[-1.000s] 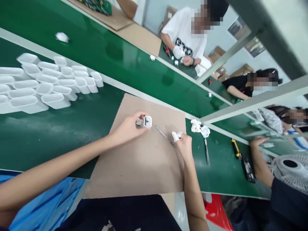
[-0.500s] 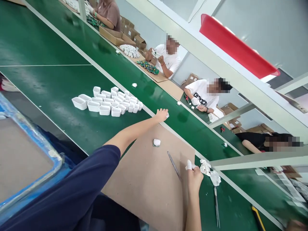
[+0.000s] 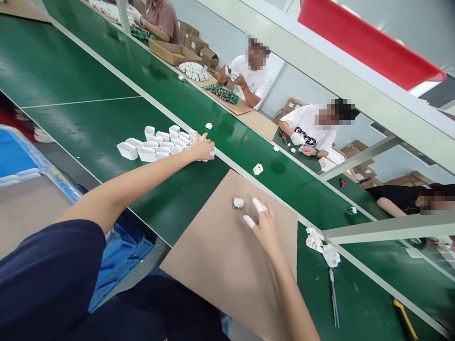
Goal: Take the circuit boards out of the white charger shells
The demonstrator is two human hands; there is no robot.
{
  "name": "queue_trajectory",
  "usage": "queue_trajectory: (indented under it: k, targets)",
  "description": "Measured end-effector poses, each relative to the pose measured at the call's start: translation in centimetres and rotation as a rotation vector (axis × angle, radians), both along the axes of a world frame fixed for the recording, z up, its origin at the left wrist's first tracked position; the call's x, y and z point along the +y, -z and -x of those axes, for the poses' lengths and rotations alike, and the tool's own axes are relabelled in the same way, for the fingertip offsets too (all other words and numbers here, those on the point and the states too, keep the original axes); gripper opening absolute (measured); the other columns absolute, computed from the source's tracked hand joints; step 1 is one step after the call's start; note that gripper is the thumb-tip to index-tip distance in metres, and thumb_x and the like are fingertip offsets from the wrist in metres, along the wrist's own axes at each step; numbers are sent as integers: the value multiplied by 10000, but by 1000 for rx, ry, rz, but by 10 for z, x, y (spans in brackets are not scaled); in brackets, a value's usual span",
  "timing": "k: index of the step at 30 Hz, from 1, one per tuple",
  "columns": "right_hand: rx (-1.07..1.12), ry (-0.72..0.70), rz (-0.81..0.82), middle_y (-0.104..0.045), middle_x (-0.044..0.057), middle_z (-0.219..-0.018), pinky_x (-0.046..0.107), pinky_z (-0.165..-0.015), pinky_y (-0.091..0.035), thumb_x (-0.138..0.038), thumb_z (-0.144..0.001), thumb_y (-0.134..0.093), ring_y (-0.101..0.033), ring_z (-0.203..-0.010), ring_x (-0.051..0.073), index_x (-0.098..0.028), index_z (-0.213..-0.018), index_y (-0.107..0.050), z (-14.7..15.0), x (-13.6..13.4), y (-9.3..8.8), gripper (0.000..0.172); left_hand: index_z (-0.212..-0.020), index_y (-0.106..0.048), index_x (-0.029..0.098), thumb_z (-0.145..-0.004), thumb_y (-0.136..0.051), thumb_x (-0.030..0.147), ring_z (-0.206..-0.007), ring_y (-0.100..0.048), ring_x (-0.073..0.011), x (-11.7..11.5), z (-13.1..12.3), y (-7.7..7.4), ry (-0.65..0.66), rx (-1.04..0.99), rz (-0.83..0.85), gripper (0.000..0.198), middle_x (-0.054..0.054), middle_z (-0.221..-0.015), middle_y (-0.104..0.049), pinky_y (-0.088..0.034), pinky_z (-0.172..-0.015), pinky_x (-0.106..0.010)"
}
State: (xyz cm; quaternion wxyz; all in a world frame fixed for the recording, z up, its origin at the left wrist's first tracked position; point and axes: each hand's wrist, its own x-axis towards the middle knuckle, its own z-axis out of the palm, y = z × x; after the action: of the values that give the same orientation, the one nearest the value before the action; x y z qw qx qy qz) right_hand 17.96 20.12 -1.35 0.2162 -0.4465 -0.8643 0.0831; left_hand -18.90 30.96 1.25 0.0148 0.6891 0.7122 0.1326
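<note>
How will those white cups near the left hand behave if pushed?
The white cups look thin-walled and hollow, so each is probably light for its size. Their even, unsagging shape suggests stiffness. They stand close together, so one pushed may nudge its neighbours.

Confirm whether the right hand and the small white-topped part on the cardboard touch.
Apart: the head view shows bare cardboard between the small white-topped part and the white-covered fingertips of the right hand.
</note>
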Motion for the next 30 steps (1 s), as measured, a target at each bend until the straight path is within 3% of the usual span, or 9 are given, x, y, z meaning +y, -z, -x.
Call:
queue_trajectory:
  k: [3, 6, 9, 12, 15, 21, 23, 26, 30]
  targets:
    - [-34, -72, -7, -670, 175, -1180, 496, -982, -470, -476, -868, -654, -483, -1301, 357, -172, -1228, -618, 40, 20, 1, 472, -1223, -589, 157, -910, -628, 378, -1368, -403, -321, 0, -8, -2, -29, -31, -4, 385, -111, -1379, -528, -271, -1148, -601]
    - [-57, -133, 6, -692, 99, -953, 413, -864, -514, -451, -869, -670, -613, -1067, 268, -168, -944, -671, 56, 35, 5, 293, -1215, -589, 156, -916, -621, 385, -1328, -446, -307, -5, -18, -7, -22, -96, -35, 378, -108, -1358, -540, -320, -1124, -580]
    - [-50, -143, 38, -673, 32, -845, 347, -772, -523, -425, -876, -668, -639, -866, 183, -156, -786, -637, 49, 34, 6, 286, -1219, -577, 133, -898, -626, 340, -1314, -457, -323, -18, -29, -15, 42, -199, -70, 384, -137, -1321, -566, -333, -1107, -565]
    - [-8, -100, 90, -696, 51, -826, 311, -689, -520, -376, -909, -607, -645, -756, 173, -145, -882, -659, 27, 16, 0, 239, -1213, -567, 106, -837, -635, 281, -1153, -581, -324, -38, -52, -23, 187, -344, -48, 420, -159, -1209, -639, -438, -1002, -468]
    - [-3, -112, 164, -709, 54, -895, 316, -737, -543, -299, -942, -548, -665, -782, 167, -147, -1097, -624, 3, -13, -10, 229, -1166, -587, 168, -803, -639, 318, -1019, -646, -269, -66, -87, -27, 392, -501, 17, 396, -87, -1154, -669, -503, -883, -367]
    - [-142, -162, 256, -651, 99, -1237, 456, -970, -499, -250, -905, -638, -597, -1130, 281, -227, -1130, -652, -13, -72, -22, 227, -1196, -542, 227, -841, -627, 324, -1082, -634, -189, -117, -150, -12, 648, -793, 138, 378, -32, -1225, -632, -513, -951, -314]
    - [-259, 20, 161, -624, 176, -1269, 537, -938, -498, -301, -888, -665, -567, -1163, 368, -162, -1176, -639, -6, -84, -21, 321, -1194, -525, 221, -833, -652, 315, -1053, -642, -192, -127, -158, -3, 637, -877, 160, 394, -45, -1227, -619, -527, -936, -335]
    - [-476, 228, 63, -681, 224, -959, 553, -757, -535, -298, -851, -697, -613, -993, 427, -92, -936, -699, 10, -94, -18, 222, -1152, -520, 202, -825, -674, 281, -1031, -642, -212, -130, -158, 8, 527, -888, 125, 370, -62, -1196, -617, -531, -919, -374]
    - [-465, 149, 124, -663, 151, -790, 458, -685, -554, -135, -793, -696, -648, -849, 346, -137, -736, -668, 23, -86, -19, 63, -1121, -520, 200, -826, -675, 215, -1021, -634, -206, -126, -150, 12, 489, -863, -20, 334, -50, -1145, -617, -532, -924, -384]
